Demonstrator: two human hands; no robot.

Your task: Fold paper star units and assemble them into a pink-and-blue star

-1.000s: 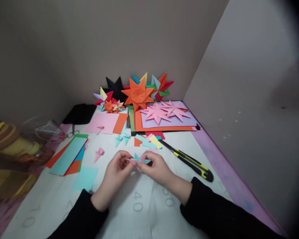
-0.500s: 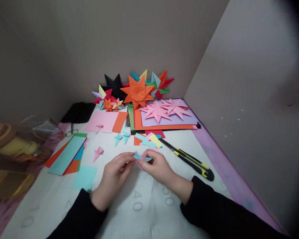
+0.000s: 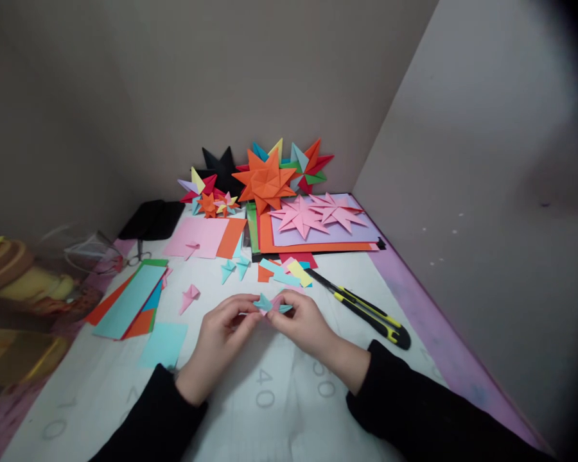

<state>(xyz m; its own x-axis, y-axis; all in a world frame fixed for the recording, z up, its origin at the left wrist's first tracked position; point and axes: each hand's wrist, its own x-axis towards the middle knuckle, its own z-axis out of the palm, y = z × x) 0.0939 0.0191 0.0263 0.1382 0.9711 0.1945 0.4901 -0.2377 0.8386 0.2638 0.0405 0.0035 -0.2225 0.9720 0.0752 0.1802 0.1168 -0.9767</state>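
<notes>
Both hands, left hand [image 3: 221,337] and right hand [image 3: 301,324], pinching small blue-pink star piece [image 3: 270,304]. Few points joined; loose folded units [image 3: 235,267] waiting on surface [image 3: 279,410].

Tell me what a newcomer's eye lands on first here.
First the orange star, propped against the back wall among other bright paper stars, with two pink stars lying on sheets to its right. Then the left hand and right hand, meeting at the table's middle, pinching a small blue-and-pink piece. A yellow-black knife lies to their right.
</notes>
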